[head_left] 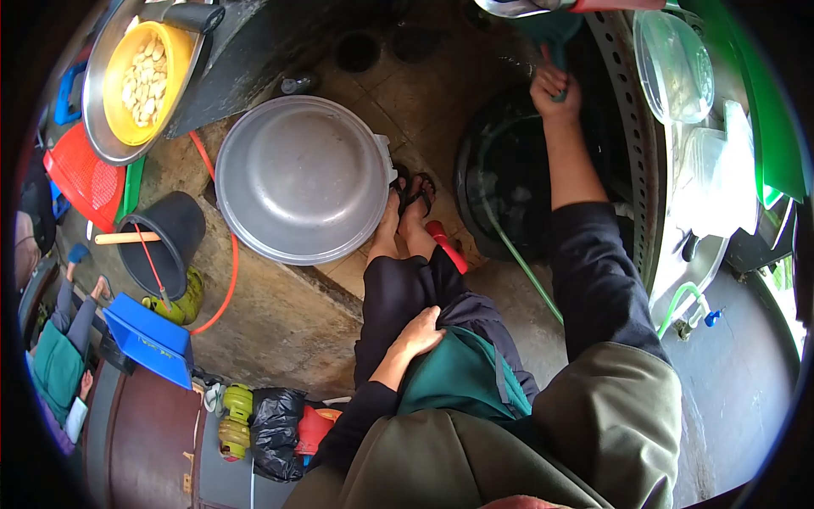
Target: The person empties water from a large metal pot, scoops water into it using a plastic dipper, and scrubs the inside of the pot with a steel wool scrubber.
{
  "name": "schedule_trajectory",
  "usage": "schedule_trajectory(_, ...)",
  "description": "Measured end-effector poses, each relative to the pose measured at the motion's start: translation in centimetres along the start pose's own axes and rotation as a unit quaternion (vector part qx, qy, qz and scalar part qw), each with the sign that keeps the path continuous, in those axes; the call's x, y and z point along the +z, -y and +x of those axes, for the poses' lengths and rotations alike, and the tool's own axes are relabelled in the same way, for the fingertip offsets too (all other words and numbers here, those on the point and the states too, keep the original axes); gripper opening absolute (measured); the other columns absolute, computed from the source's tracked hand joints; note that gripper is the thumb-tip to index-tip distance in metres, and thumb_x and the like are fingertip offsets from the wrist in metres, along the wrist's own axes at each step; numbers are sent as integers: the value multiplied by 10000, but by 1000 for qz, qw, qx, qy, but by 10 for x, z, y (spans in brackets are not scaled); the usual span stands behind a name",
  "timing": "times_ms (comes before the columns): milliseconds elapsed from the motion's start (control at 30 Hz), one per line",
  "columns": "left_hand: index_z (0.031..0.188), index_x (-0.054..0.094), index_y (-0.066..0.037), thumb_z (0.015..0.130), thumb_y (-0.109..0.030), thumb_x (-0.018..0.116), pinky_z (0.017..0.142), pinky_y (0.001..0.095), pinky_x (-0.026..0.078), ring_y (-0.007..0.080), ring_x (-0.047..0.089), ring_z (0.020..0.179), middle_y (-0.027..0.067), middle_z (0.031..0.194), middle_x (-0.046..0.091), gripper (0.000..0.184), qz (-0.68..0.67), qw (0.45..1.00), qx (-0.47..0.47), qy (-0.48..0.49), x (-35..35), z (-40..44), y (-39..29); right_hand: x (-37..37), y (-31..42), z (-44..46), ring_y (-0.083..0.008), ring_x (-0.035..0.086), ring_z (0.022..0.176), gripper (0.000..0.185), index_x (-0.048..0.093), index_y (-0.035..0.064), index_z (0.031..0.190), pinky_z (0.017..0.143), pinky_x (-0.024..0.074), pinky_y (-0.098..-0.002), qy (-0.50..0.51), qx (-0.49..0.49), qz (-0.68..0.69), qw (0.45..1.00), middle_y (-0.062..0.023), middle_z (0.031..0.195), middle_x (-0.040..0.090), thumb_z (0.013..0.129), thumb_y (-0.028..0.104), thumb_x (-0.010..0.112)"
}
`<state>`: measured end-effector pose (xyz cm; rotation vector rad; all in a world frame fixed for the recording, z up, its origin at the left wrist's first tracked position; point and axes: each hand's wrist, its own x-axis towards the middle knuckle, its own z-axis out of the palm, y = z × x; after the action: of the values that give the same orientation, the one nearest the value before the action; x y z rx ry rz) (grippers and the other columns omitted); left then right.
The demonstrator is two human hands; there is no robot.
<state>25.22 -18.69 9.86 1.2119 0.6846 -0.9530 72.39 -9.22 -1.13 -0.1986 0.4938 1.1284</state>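
My right hand (pixel 555 92) is stretched out, its fingers wrapped round the handle of a dark green water dipper (pixel 549 32). Below that arm stands a large black tub (pixel 492 182) with water in it, and a green hose (pixel 527 273) runs over its rim. Down at my lap, my left hand (pixel 417 332) is closed on the upper edge of a green apron (pixel 449 373); its fingertips are partly hidden by the cloth. A big upturned aluminium basin (pixel 301 178) lies beside my feet.
At left are a dark bucket (pixel 161 242), a red basket (pixel 86 176), a blue crate (pixel 151 339) and a yellow bowl (pixel 146 83) of pale pieces. An orange hose (pixel 235 267) crosses the floor. Clear plastic containers (pixel 674 68) sit at right. Another person (pixel 59 373) sits far left.
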Motion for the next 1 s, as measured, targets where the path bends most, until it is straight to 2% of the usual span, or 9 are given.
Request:
schedule_trajectory(100, 1212, 434, 60, 811, -176, 602, 1029, 372, 361, 348, 431, 1227, 242, 1287, 457, 495, 2, 1000, 7, 3, 4, 6, 6, -29, 1, -44, -97, 399, 466, 406, 527, -34, 1151, 395, 288, -237, -9, -34, -94, 995, 5, 543, 409, 888, 255, 417)
schedule_trajectory(233, 1218, 436, 57, 812, -181, 604, 1028, 371, 361, 354, 433, 1222, 237, 1294, 452, 500, 9, 1000, 11, 9, 0, 4, -4, -66, -25, -123, -111, 426, 463, 288, 549, 41, 1025, 409, 328, -239, -226, -144, -325, 907, -22, 586, 457, 912, 297, 482)
schedule_trajectory(300, 1226, 435, 53, 812, -184, 605, 1026, 371, 362, 357, 434, 1220, 234, 1295, 452, 507, 6, 1000, 3, 22, -4, 2, -9, -93, -42, -156, -118, 454, 469, 185, 531, 75, 966, 397, 341, -249, -381, -186, -484, 765, -28, 601, 490, 901, 247, 523)
schedule_trajectory(467, 1229, 436, 44, 819, -189, 600, 1020, 374, 367, 358, 432, 1222, 233, 1295, 452, 499, -7, 1000, 6, 3, 1, 2, -6, -163, -67, -213, -148, 597, 588, 262, 481, 43, 1124, 479, 467, -292, -474, -80, -697, 533, -97, 753, 580, 913, 197, 499)
schedule_trajectory(567, 1232, 437, 41, 824, -195, 595, 1023, 374, 365, 354, 428, 1227, 232, 1298, 450, 498, 6, 1000, -6, 15, 0, 1, -10, -187, -61, -221, -266, 648, 710, 395, 423, 25, 1232, 620, 518, -374, -494, 50, -779, 383, -175, 884, 619, 894, 208, 515)
schedule_trajectory(600, 1233, 436, 40, 824, -198, 595, 1024, 375, 364, 354, 427, 1228, 231, 1300, 448, 499, 9, 1000, -5, 16, 1, 3, -8, -227, -52, -229, -390, 624, 811, 468, 410, 37, 1274, 720, 500, -443, -407, -12, -895, 185, -248, 962, 616, 863, 216, 545)
schedule_trajectory(700, 1236, 432, 46, 822, -187, 602, 1027, 373, 360, 354, 426, 1228, 236, 1299, 446, 505, 17, 1000, -4, 26, 7, 6, -3, -205, -52, -221, -454, 544, 997, 421, 462, 36, 1217, 830, 447, -496, -342, 130, -905, 216, -288, 1021, 599, 841, 210, 535)
schedule_trajectory(900, 1242, 423, 19, 826, -223, 596, 1013, 389, 374, 349, 433, 1218, 212, 1300, 442, 512, 19, 999, -6, 26, 2, 4, -9, -152, -27, -256, -428, 556, 985, 403, 527, 51, 1154, 794, 445, -491, -219, 172, -906, 320, -235, 1018, 611, 803, 236, 598)
schedule_trajectory(1000, 1219, 435, 10, 819, -228, 594, 1002, 398, 384, 348, 445, 1204, 204, 1286, 451, 492, 8, 1000, -3, 18, 2, 3, -13, -127, -33, -281, -406, 567, 978, 394, 522, 59, 1159, 783, 460, -470, -208, 205, -911, 290, -216, 1024, 614, 808, 222, 595)
